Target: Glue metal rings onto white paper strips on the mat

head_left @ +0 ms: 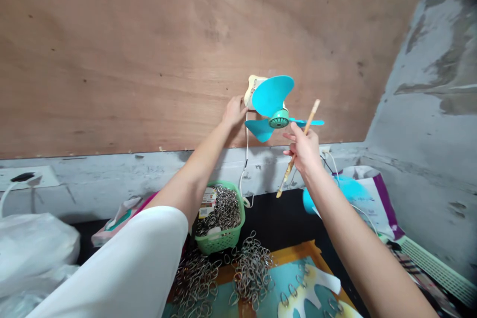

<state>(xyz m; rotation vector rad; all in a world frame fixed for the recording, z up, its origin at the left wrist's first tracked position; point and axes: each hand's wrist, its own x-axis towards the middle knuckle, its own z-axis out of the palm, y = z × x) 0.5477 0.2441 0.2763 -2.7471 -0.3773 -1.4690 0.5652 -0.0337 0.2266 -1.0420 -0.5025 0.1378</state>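
Observation:
A small fan (pixel 278 118) with bright blue blades sits against the plywood wall on a cream base (pixel 252 90). My left hand (pixel 234 112) reaches up to the base's left edge, its fingers closed at the lower corner. Between the fingers of my right hand (pixel 304 148) slants a thin wooden stick (pixel 312 114), its lower end paler, like a brush. The thumb and index finger of that hand are at the right blade (pixel 315 122); whether they press on it I cannot tell. A white cord (pixel 246 144) hangs below the base.
A green basket (pixel 219 244) full of metal rings stands below, beside a loose heap of rings (pixel 253 268). Ring-fitted cut-out pieces (pixel 313 290) lie on a board in front. White plastic bags (pixel 37 243) are at left; a blue round object (pixel 335 191) and a bag (pixel 376 198) at right.

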